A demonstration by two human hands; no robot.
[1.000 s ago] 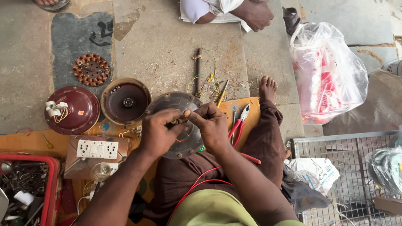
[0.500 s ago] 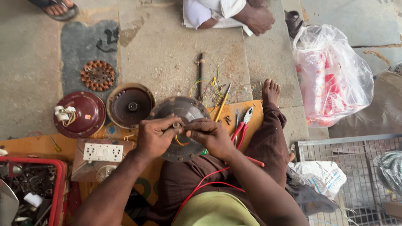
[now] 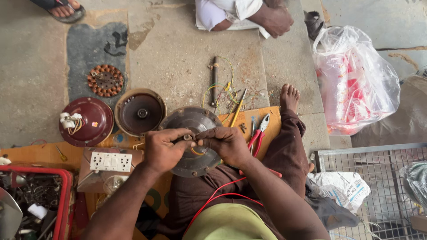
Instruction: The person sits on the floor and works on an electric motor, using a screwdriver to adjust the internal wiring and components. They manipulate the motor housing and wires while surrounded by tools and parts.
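A round grey metal fan motor cover [image 3: 195,129] rests on the seated person's lap, just near of the orange board [image 3: 271,116]. It is dull and stained, shallow like a dish, with small bolt holes round its rim and copper-coloured wire showing at its middle. Both hands meet over its centre. The left hand [image 3: 165,150] is curled closed, pinching a small dark metal part [image 3: 187,138] between thumb and fingers. The right hand [image 3: 225,143] is likewise closed, its fingertips gripping the same part from the right. Red-handled pliers [image 3: 259,131] lie just right of the cover. To its left sit a dark bowl-shaped housing [image 3: 140,112] and a maroon dome cover [image 3: 87,121]; a white switch-and-socket board [image 3: 111,162] lies nearer.
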